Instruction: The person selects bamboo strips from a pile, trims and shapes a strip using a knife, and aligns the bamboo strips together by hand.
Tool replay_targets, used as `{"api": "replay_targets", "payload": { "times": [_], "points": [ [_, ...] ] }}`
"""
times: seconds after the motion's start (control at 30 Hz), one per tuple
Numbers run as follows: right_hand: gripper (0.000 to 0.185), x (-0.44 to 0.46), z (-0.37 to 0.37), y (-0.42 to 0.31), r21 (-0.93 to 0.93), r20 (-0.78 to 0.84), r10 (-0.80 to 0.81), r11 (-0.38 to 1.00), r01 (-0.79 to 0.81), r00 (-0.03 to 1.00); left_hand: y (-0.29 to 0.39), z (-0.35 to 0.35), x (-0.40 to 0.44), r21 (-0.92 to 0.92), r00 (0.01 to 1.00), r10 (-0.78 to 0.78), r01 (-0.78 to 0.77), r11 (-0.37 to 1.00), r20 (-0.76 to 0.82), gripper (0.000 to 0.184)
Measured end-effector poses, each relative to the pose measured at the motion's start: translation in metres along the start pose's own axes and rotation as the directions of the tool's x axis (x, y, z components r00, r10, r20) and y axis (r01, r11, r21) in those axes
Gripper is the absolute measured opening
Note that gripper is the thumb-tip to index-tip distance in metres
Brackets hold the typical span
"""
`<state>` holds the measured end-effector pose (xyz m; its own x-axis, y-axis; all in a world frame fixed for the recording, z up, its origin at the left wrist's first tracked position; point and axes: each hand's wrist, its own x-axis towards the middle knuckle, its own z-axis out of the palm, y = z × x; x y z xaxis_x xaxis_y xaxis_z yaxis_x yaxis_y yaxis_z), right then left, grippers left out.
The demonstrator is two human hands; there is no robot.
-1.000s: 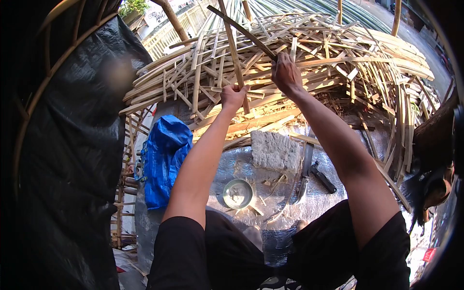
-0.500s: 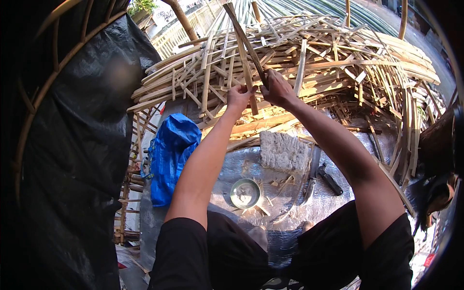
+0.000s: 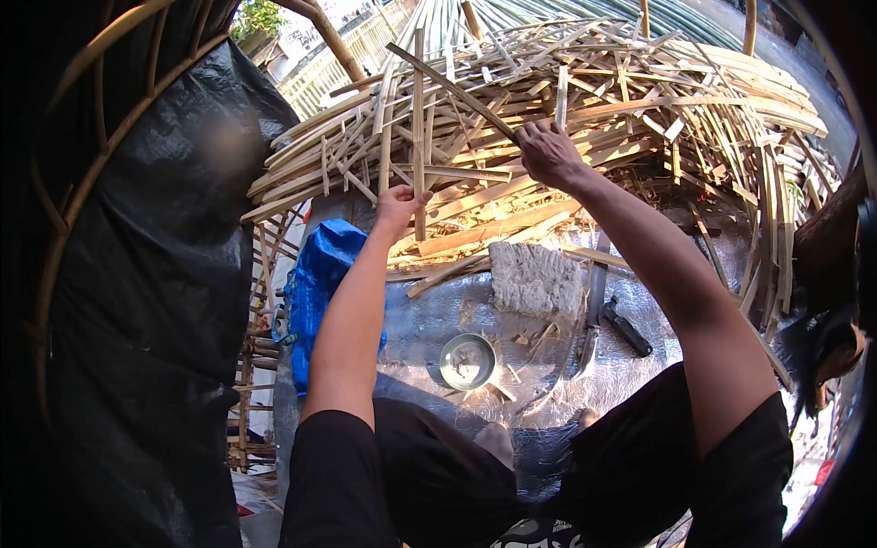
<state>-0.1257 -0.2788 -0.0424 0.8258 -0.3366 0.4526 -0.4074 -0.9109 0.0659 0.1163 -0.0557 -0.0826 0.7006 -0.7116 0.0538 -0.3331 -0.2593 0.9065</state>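
Observation:
My left hand point(image 3: 399, 206) is closed around the lower part of an upright bamboo strip point(image 3: 418, 137). My right hand point(image 3: 550, 153) grips the near end of a darker bamboo strip point(image 3: 457, 91), which slants up and to the left and crosses in front of or behind the upright one; I cannot tell whether they touch. Both hands are held over a large heap of split bamboo strips point(image 3: 630, 146). Below them a rough grey block point(image 3: 535, 279) lies on the silvery floor sheet point(image 3: 420, 315).
A long blade point(image 3: 596, 292) and a black-handled knife point(image 3: 627, 329) lie right of the block. Nearer me stands a small round bowl point(image 3: 468, 362). A blue plastic bag point(image 3: 320, 292) lies at left, beside a hanging black tarp point(image 3: 155, 301). Bamboo poles point(image 3: 585, 11) lie behind the heap.
My hands have moved apart, the left one leftward and down, the right one slightly rightward. The left strip now stands nearly upright, and the right strip leans further left.

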Motion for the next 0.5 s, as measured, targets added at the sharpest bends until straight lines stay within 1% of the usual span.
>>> {"api": "replay_targets", "payload": {
  "times": [0.03,0.13,0.2,0.23,0.3,0.33,0.37,0.4,0.43,0.47,0.5],
  "points": [
    [0.029,-0.001,0.004,0.000,0.009,0.001,0.003,1.000,-0.003,1.000,-0.007,-0.009,-0.002,0.084,0.999,-0.010,0.013,0.996,-0.037,0.040],
    [0.029,-0.004,0.009,-0.004,-0.033,-0.047,-0.013,0.999,0.012,0.999,-0.034,-0.037,0.000,0.084,0.999,0.013,-0.009,0.996,-0.046,0.038],
    [0.028,-0.001,0.005,-0.008,-0.045,-0.067,-0.006,0.999,0.003,0.998,-0.044,-0.052,-0.005,0.112,0.992,-0.082,0.092,0.989,-0.094,0.033],
    [0.027,0.001,0.004,-0.010,-0.060,-0.088,0.001,0.998,-0.006,0.996,-0.050,-0.059,-0.005,0.115,0.992,-0.085,0.096,0.989,-0.098,0.033],
    [0.025,0.004,-0.002,-0.016,-0.036,-0.102,0.019,0.999,-0.023,0.995,-0.070,-0.072,-0.002,0.156,0.964,-0.105,0.145,0.977,-0.243,0.031],
    [0.025,0.005,-0.004,-0.019,-0.032,-0.116,0.019,0.999,-0.023,0.993,-0.083,-0.079,0.004,0.263,0.938,-0.111,0.203,0.943,-0.327,0.028],
    [0.024,0.005,-0.006,-0.023,-0.029,-0.127,0.017,0.999,-0.021,0.992,-0.095,-0.084,0.009,0.265,0.936,-0.116,0.211,0.941,-0.333,0.028],
    [0.024,0.005,-0.007,-0.027,-0.014,-0.138,-0.015,1.000,0.014,0.990,-0.104,-0.089,0.012,0.372,0.890,-0.125,0.306,0.877,-0.437,0.026],
    [0.024,0.005,-0.006,-0.030,-0.006,-0.137,-0.020,1.000,0.020,0.990,-0.092,-0.089,0.002,0.460,0.836,-0.117,0.405,0.790,-0.536,0.024],
    [0.025,0.007,-0.007,-0.032,-0.042,-0.122,-0.071,0.997,0.066,0.990,-0.081,-0.086,-0.009,0.459,0.792,-0.165,0.495,0.738,-0.588,0.020],
    [0.025,0.009,-0.008,-0.035,-0.076,-0.107,-0.119,0.991,0.111,0.987,-0.078,-0.085,-0.012,0.462,0.788,-0.164,0.500,0.732,-0.593,0.020]
  ]
}}
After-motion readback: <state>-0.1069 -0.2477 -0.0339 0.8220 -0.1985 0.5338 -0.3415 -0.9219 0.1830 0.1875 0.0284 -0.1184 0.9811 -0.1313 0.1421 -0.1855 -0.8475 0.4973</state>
